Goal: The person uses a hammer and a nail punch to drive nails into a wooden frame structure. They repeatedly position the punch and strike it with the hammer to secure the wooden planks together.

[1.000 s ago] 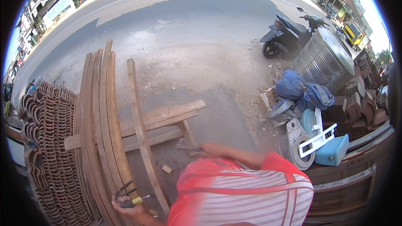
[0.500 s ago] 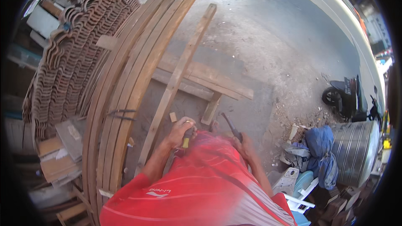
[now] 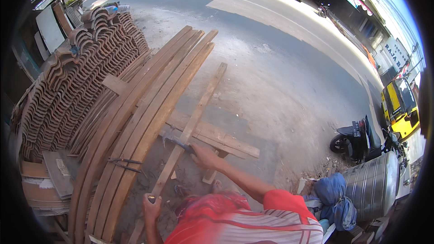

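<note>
My right hand (image 3: 204, 155) grips a hammer (image 3: 182, 144) by its dark handle. The metal head extends left, across a single narrow wooden beam (image 3: 199, 113). Lower down, my left hand (image 3: 151, 208) is closed around a tool with a dark and yellow handle (image 3: 152, 199), close against the near part of that beam. The tool's far end is hidden, so its kind cannot be told. Beneath the narrow beam, a low wooden trestle (image 3: 235, 144) lies crosswise. Dark long-handled pincers (image 3: 126, 164) rest on the several long beams (image 3: 151, 104) to the left.
Stacked curved roof tiles (image 3: 77, 95) stand at the left, with boards (image 3: 58, 171) near them. To the right are a ribbed metal tank (image 3: 373, 185), a blue cloth bundle (image 3: 334, 194) and a parked motorbike (image 3: 359, 140). A yellow vehicle (image 3: 400, 108) is beyond, and a road (image 3: 271, 11) curves behind.
The view has tilted up, bringing the road into sight. My right hand has swung the hammer left, over the narrow beam. My left hand has moved down and left with its tool.
</note>
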A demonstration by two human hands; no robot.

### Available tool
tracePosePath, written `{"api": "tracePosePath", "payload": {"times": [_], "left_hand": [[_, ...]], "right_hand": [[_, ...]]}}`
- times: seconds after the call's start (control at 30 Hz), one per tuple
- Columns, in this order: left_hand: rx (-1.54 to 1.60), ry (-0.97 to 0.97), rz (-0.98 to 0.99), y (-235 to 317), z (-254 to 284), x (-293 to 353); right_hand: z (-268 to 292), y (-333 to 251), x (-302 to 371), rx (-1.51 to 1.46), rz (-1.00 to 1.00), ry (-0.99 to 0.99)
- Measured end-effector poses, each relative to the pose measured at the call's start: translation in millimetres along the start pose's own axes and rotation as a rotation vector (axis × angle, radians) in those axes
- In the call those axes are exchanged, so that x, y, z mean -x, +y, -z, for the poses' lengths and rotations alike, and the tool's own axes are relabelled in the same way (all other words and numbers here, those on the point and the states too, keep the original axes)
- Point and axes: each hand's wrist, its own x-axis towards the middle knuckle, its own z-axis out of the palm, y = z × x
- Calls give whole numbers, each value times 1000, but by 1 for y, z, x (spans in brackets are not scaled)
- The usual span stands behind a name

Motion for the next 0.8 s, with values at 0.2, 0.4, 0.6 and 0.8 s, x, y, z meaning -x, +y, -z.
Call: {"api": "tracePosePath", "payload": {"times": [0.2,0.4,0.6,0.8], "left_hand": [[-191,136,118,-72,39,38],[-194,142,357,-86,57,59],[-185,176,390,-110,62,67],[-153,188,370,-118,63,52]], "right_hand": [[-44,-59,-143,30,105,-59],[-100,-54,-206,415,296,-37],[-119,-138,-185,401,424,47],[-204,-190,-163,411,476,-322]]}}
